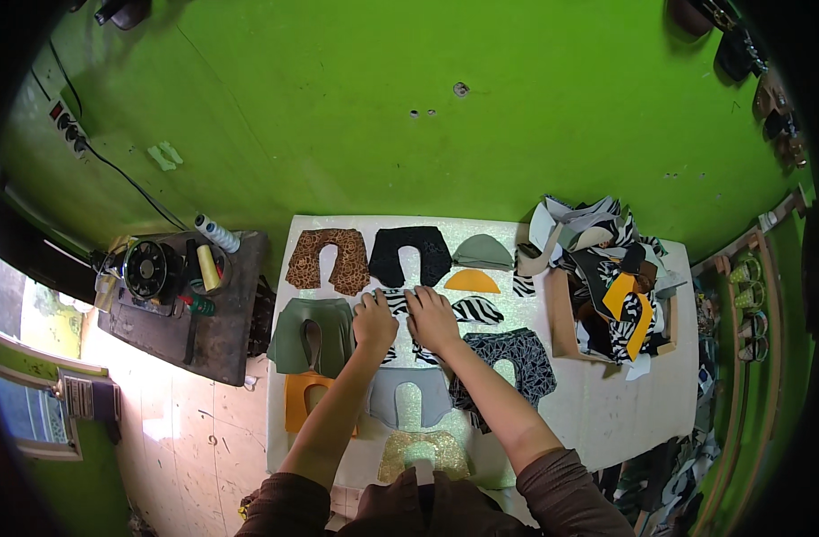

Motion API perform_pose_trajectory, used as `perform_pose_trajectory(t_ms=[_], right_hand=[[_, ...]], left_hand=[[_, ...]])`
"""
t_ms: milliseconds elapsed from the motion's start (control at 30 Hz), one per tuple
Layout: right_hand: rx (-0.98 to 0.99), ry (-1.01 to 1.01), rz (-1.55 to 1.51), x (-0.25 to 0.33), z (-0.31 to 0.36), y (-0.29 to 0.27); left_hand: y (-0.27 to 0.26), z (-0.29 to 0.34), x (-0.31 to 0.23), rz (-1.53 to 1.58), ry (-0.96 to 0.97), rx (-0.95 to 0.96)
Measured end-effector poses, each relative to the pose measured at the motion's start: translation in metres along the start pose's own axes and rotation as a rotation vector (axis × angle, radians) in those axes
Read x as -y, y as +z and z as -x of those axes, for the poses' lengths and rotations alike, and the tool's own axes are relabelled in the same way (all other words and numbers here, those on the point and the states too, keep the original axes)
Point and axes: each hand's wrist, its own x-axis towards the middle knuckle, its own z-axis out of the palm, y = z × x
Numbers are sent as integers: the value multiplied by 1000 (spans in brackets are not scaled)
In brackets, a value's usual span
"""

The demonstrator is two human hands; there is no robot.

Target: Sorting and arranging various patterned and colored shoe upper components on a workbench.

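Both hands are over the zebra piece (397, 302), which lies near the middle of the white counter (606, 412). The left hand (373, 324) covers its 9 o'clock side with bent fingers; the right hand (433, 320) covers its 3 o'clock side, fingers pointing toward 11. Whether either grip pinches the zebra piece or only presses on it, I cannot tell, as the fingertips are partly hidden.

Around the hands, the black piece (409, 240) sits at 12 o'clock, just beyond the fingers. The green half-moon (483, 252) and the orange half-moon (472, 282) lie toward 2, the zebra half-moon (477, 310) at 3. The line-patterned piece (533, 367) is at 4, partly under the right forearm. The grey piece (387, 394) lies at 6, with the gold piece (423, 443) beyond it. The orange piece (296, 403) is between 7 and 8, the green piece (288, 331) between 8 and 9, the leopard piece (329, 240) at 10.

Farther off at 3 stands a box (563, 331) heaped with scraps (597, 259). At 9, a dark counter (221, 331) carries a black wheel (147, 268), a yellow cone (209, 268) and a white spool (218, 234) whose markings are too small to read.
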Motion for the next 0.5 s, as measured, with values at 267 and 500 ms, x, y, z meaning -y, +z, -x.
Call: perform_pose_trajectory(t_ms=[267, 500], right_hand=[[16, 16, -55, -4, 0, 6], [-22, 96, -26, 20, 36, -7]], left_hand=[[7, -1, -2, 11, -12, 43], [-4, 48, -13, 122, 158, -94]])
